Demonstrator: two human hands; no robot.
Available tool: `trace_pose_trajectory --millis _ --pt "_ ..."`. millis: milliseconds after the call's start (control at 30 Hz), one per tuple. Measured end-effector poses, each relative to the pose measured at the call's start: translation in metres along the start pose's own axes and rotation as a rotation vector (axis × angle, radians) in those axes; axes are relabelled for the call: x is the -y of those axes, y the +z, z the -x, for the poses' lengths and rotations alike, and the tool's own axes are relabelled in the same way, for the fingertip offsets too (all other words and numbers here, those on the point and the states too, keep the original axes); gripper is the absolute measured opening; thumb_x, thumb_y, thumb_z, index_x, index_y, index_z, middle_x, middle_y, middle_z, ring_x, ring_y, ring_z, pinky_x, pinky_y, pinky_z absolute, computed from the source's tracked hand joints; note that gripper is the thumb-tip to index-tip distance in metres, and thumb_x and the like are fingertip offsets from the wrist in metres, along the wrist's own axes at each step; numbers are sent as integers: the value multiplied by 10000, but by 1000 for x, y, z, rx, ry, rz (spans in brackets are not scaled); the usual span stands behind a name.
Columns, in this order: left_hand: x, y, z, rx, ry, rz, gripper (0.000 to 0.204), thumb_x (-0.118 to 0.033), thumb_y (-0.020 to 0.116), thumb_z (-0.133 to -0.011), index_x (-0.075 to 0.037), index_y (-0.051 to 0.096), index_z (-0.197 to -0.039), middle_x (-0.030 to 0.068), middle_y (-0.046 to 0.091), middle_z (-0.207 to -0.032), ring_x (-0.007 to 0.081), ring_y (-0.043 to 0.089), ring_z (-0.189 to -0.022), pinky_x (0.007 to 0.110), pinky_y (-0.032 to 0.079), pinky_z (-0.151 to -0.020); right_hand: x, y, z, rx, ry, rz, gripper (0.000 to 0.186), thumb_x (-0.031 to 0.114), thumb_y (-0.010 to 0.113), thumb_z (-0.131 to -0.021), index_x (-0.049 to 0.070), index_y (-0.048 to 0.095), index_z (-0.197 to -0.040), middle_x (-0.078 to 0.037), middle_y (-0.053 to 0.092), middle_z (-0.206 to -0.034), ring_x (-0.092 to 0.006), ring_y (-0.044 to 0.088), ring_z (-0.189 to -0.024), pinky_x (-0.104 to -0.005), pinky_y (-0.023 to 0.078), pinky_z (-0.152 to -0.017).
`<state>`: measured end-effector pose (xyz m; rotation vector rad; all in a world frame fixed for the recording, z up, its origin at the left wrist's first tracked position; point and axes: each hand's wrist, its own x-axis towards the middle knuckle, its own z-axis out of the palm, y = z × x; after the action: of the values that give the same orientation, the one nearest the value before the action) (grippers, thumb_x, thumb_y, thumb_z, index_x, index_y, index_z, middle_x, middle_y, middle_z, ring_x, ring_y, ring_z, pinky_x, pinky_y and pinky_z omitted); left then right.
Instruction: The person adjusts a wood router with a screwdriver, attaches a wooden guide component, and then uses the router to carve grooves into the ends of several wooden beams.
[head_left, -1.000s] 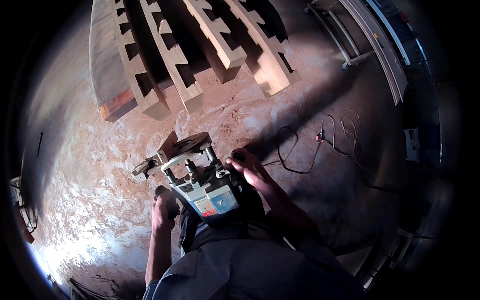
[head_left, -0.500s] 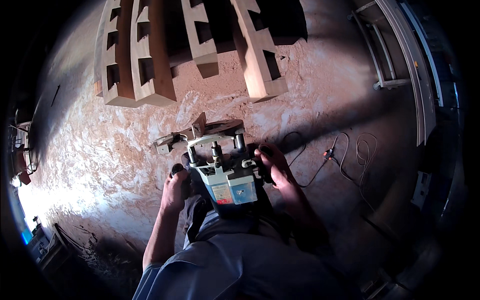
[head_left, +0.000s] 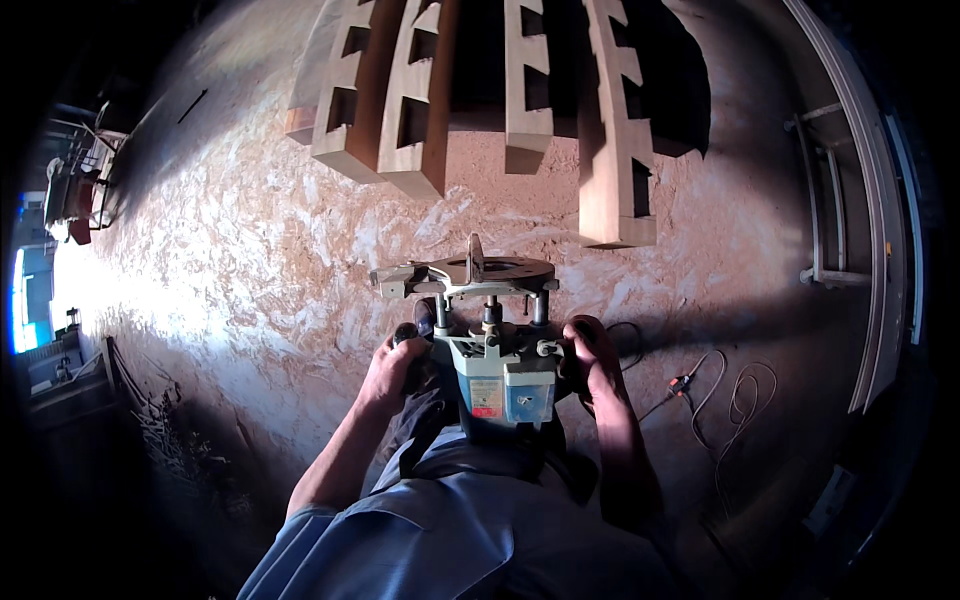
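I hold a plunge router [head_left: 478,372], grey and blue, close against my body, its round base plate [head_left: 538,274] facing away from me. My left hand [head_left: 385,374] is wrapped round the black handle on the left side. My right hand [head_left: 598,362] grips the right side; the handle there is mostly hidden behind the fingers. A thin upright piece [head_left: 475,260] sticks up at the base plate. Beyond the router, apart from it, several wooden beams with angled notches cut in them, among them a pale beam [head_left: 612,170], point toward me.
A thin cable [head_left: 748,415] with an orange-and-black connector [head_left: 681,384] loops over the dusty floor [head_left: 270,260] at right. Long boards [head_left: 880,250] and a metal frame [head_left: 822,215] stand along the right side. Scrap sticks [head_left: 175,430] lie at lower left. A cluttered stand [head_left: 85,195] is at far left.
The view has turned leftward, so the beams and cable sit farther right in the picture. The router stays in both hands and now sits more level, its base plate still facing away.
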<state>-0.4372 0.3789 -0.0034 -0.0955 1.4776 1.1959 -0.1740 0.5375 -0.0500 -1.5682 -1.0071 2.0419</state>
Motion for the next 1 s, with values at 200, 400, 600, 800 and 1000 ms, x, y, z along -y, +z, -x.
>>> trace_pose_trajectory --millis 200,400,600,800,1000 --pt "-11 -62 1 -93 -24 27 175 -207 616 -823 -64 554 -901 21 541 -735 110 499 -542 255 403 -470 6 66 -15 52 -95 254 412 371 768 -822 47 638 -1040 28 557 -784 -84 487 -711 -257 411 -641" --pt "-36 -118 -16 -126 -46 75 188 -206 613 -815 -66 541 -917 37 524 -763 134 498 -531 265 409 -461 6 131 -25 112 -101 107 379 254 810 -803 82 600 -1069 71 525 -828 -46 460 -704 -199 392 -636" --pt "-61 -176 -32 -48 -19 86 182 -174 618 -803 -43 538 -901 57 536 -731 149 522 -518 281 418 -444 25 179 -15 260 105 77 374 356 781 -822 94 604 -1023 35 559 -899 -72 500 -861 -260 422 -777" --pt "-69 -206 -67 197 -8 98 226 -246 608 -808 -52 567 -917 48 552 -725 155 524 -520 295 410 -436 -16 177 -9 498 351 -511 542 566 645 -860 97 580 -1123 -110 665 -1066 -241 658 -988 -421 562 -828" --pt "-20 -214 -129 533 54 158 256 -265 519 -903 -34 608 -968 60 626 -809 146 609 -661 300 484 -555 -10 194 21 413 513 -698 550 677 535 -863 217 532 -1165 -143 626 -811 -326 610 -603 -531 503 -561"
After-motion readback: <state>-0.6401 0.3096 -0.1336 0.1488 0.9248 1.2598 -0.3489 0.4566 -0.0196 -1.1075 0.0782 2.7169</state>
